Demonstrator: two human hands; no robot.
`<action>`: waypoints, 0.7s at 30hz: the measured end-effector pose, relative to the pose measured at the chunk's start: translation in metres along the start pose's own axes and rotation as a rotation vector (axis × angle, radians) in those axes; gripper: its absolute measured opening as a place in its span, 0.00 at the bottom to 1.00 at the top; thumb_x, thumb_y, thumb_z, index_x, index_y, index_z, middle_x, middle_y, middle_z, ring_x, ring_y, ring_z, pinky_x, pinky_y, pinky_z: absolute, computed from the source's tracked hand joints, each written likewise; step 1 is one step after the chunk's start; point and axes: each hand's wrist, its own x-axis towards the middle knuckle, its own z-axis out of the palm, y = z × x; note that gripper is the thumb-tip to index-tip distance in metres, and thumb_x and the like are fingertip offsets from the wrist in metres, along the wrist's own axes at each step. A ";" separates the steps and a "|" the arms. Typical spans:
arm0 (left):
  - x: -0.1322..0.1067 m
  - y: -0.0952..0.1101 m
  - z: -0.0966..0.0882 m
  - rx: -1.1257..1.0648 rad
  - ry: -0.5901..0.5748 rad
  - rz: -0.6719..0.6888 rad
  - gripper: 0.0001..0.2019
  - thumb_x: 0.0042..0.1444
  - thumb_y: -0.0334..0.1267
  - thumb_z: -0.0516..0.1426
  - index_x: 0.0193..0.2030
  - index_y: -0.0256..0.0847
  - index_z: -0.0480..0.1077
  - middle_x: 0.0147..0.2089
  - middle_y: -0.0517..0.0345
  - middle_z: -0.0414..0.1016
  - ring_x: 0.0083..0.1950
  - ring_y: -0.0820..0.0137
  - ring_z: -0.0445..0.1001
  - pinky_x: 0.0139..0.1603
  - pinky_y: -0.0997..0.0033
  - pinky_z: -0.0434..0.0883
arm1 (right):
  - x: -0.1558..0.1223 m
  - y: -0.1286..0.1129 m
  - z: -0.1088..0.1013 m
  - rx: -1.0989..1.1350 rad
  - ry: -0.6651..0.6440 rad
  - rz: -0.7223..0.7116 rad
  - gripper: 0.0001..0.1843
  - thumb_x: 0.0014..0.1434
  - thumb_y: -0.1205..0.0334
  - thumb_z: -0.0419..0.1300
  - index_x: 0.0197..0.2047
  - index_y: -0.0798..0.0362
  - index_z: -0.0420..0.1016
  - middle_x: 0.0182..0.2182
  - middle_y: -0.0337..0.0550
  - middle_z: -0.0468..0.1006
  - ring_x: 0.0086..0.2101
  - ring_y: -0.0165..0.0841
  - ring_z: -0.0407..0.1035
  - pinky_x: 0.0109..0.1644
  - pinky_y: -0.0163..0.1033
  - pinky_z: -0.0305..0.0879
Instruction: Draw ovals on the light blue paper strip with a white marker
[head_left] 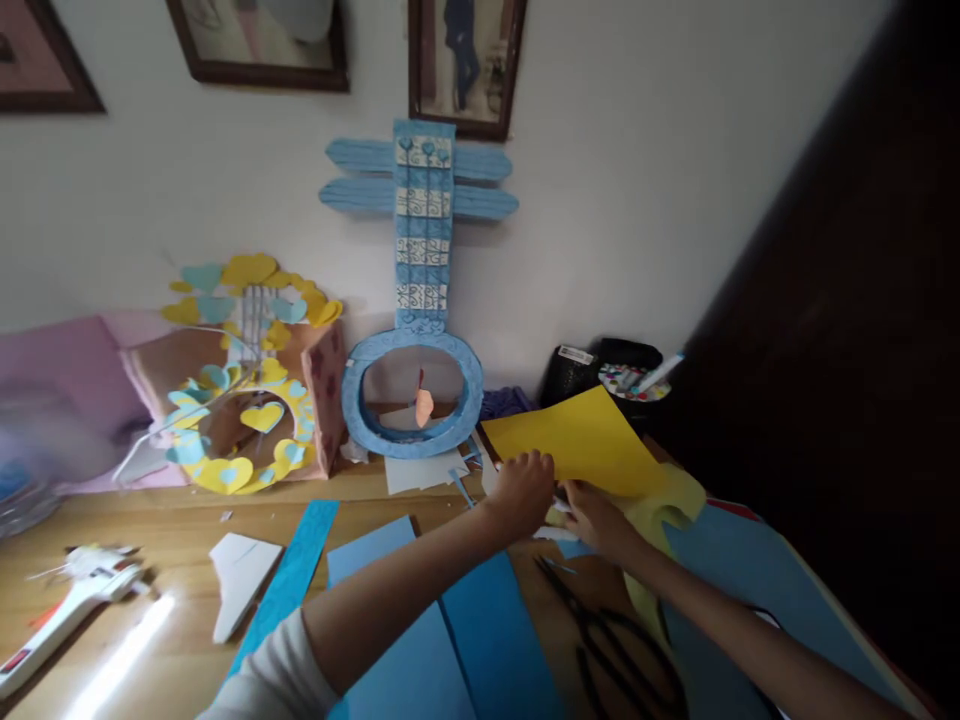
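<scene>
"What lies farthest left on the tabletop (176, 525)?"

"A white glue gun (90, 588), blurred, then a white paper piece (244, 580). Behind them, yellow and pale-blue hearts (225, 475) decorate an upright piece beside a spotted pink box side (322, 400)."

"And then?"

"A bright-blue strip (300, 560) slants toward the wearer's left sleeve. Farther back, a blue guitar-like shape (424, 275) stands upright near the wall. In front, a light-blue sheet (412, 685) lies under the left forearm, a darker blue sheet (501, 635) just right of it."

"The hands?"

"Close together at the near left edge of the yellow sheet (577, 435). The left hand (527, 488) has its fingers curled, knuckles up; I can't tell what they grasp. The right hand (598, 522) has bent fingers beside a small pale scrap; whether they pinch it, I can't tell."

"Farther right?"

"Black scissors (589, 615) lie near the right forearm; beyond, a large blue sheet (750, 575)."
</scene>
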 end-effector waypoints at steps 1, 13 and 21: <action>-0.014 0.001 -0.010 -0.004 0.005 0.023 0.15 0.59 0.39 0.56 0.51 0.36 0.66 0.48 0.48 0.72 0.47 0.63 0.72 0.44 0.62 0.73 | 0.000 -0.002 -0.004 0.005 0.021 0.004 0.09 0.57 0.64 0.58 0.42 0.55 0.69 0.38 0.46 0.74 0.39 0.37 0.70 0.44 0.46 0.67; -0.219 0.015 -0.054 -0.066 0.211 0.066 0.19 0.57 0.47 0.56 0.51 0.38 0.67 0.45 0.54 0.79 0.40 0.65 0.78 0.35 0.73 0.76 | -0.104 -0.088 -0.104 0.271 0.441 0.161 0.12 0.55 0.42 0.52 0.34 0.40 0.68 0.31 0.48 0.74 0.32 0.45 0.70 0.36 0.49 0.66; -0.284 0.025 -0.023 -0.717 0.148 -0.457 0.18 0.65 0.46 0.45 0.56 0.40 0.62 0.48 0.51 0.76 0.47 0.70 0.76 0.45 0.75 0.73 | -0.133 -0.159 -0.030 1.052 0.072 0.303 0.18 0.54 0.43 0.58 0.35 0.50 0.70 0.17 0.34 0.61 0.18 0.27 0.56 0.18 0.32 0.53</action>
